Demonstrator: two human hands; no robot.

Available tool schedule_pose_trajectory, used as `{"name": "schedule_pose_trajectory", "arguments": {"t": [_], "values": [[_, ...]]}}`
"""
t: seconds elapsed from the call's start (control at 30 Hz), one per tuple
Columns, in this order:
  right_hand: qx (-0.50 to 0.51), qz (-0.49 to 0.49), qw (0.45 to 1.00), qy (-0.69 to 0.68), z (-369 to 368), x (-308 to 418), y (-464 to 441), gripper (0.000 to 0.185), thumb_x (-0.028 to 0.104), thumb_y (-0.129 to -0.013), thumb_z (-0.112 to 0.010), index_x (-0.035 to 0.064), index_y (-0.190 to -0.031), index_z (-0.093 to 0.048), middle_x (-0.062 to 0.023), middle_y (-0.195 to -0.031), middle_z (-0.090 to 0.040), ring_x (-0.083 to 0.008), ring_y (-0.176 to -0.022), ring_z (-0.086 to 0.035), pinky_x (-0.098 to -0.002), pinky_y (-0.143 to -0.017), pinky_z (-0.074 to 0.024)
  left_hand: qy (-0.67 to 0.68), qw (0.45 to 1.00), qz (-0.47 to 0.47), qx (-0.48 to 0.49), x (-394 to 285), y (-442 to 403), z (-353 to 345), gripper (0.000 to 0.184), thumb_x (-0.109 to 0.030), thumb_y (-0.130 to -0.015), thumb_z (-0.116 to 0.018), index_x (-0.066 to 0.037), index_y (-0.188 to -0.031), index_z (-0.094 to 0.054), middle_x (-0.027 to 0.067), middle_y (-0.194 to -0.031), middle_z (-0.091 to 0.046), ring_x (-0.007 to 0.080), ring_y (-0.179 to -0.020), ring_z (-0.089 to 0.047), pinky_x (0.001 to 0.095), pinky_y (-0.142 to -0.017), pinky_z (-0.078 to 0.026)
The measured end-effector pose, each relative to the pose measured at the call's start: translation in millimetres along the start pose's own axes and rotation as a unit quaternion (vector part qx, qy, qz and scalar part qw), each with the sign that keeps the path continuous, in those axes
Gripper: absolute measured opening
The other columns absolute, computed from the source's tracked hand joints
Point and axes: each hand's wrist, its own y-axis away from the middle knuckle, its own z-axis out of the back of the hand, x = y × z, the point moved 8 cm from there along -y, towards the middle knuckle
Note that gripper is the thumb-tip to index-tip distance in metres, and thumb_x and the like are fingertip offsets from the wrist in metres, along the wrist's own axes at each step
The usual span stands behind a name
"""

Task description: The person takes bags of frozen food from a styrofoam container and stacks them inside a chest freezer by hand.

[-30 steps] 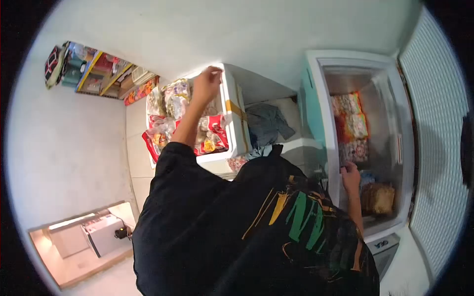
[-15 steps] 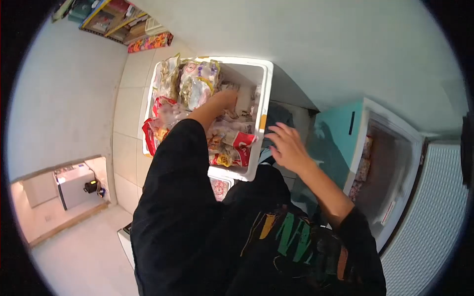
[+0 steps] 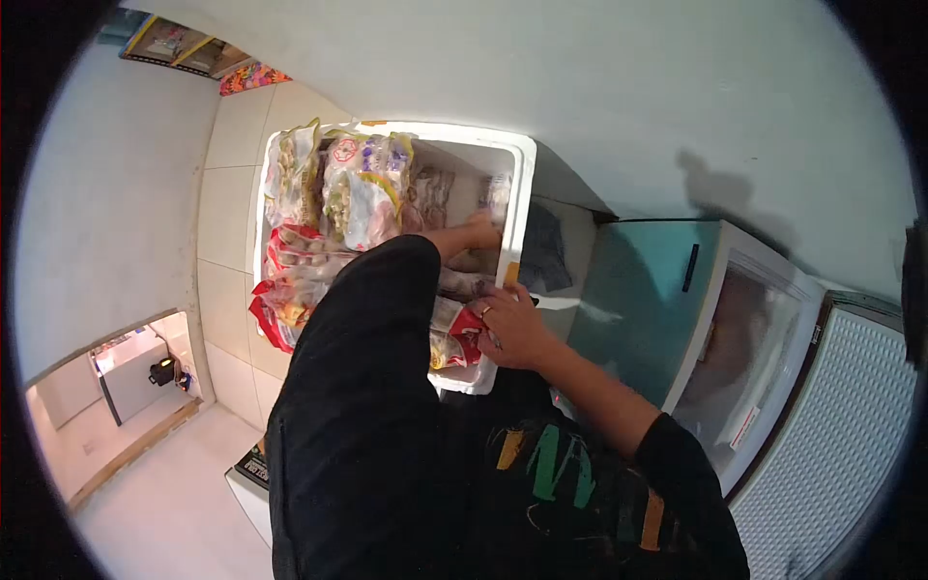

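A white foam box [image 3: 527, 174] is filled with clear plastic bags of food. My left hand [image 3: 483, 232] reaches down inside it, close to the right inner wall and below a small clear packet [image 3: 495, 191]. Its fingers are blurred and partly hidden, so any hold is unclear. Over the box's right rim, near the front corner, my right hand [image 3: 512, 329] is curled, its fingertips by a red-ended food bag [image 3: 468, 338]. A ring shows on one finger. Yellow-edged bags [image 3: 362, 208] lie at the back left of the box, red-edged bags [image 3: 280, 309] at the front left.
To the right stands a teal cabinet [image 3: 638, 290] with a frosty glass-like panel [image 3: 739, 358]. A ribbed white panel [image 3: 841, 454] is beside it. Dark cloth [image 3: 543, 246] lies on the floor between box and cabinet. Walls close in behind and left; shelves [image 3: 174, 43] are at upper left.
My left hand has moved right inside the box, toward its right wall. My right hand has come left and down from the air onto the rim. The view has shifted slightly.
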Motion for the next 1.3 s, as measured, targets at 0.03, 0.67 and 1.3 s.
{"name": "schedule_pose_trajectory", "arguments": {"t": [0.03,0.67,1.3], "values": [[0.034,-0.009,0.999,-0.009,-3,-1,0,0.040,0.022,-0.066,-0.054,-0.0002,-0.100,-0.052,-0.0143,-0.096,-0.054,-0.0265,-0.101,-0.045,-0.0449,-0.092,-0.0251,0.027,1.000,-0.003,0.007,-1,-2,-2,0.045,-0.043,-0.070,-0.052,-0.004,-0.090,-0.058,0.0203,-0.098,-0.055,0.0288,-0.092,-0.054,0.0361,-0.080,-0.042],[0.017,-0.059,0.997,-0.044,-2,-18,-1,0.043,0.026,-0.066,-0.055,0.0026,-0.101,-0.050,-0.0125,-0.088,-0.052,-0.0273,-0.090,-0.048,-0.0386,-0.085,-0.0283,-0.107,0.984,0.133,-0.042,-81,120,158,0.080,-0.028,-0.064,-0.060,0.009,-0.120,-0.016,0.0292,-0.101,-0.050,0.0387,-0.095,-0.051,0.0389,-0.080,-0.042],[-0.393,0.052,0.917,-0.034,145,-21,49,0.091,0.022,-0.049,-0.073,0.0021,-0.124,-0.025,-0.0185,-0.127,-0.031,-0.0339,-0.114,-0.034,-0.0416,-0.093,-0.0286,0.595,0.799,0.019,-0.083,-210,236,200,0.047,-0.011,-0.074,-0.048,-0.002,-0.119,-0.036,0.0094,-0.104,-0.051,0.0165,-0.086,-0.053,0.0266,-0.075,-0.044]]}}
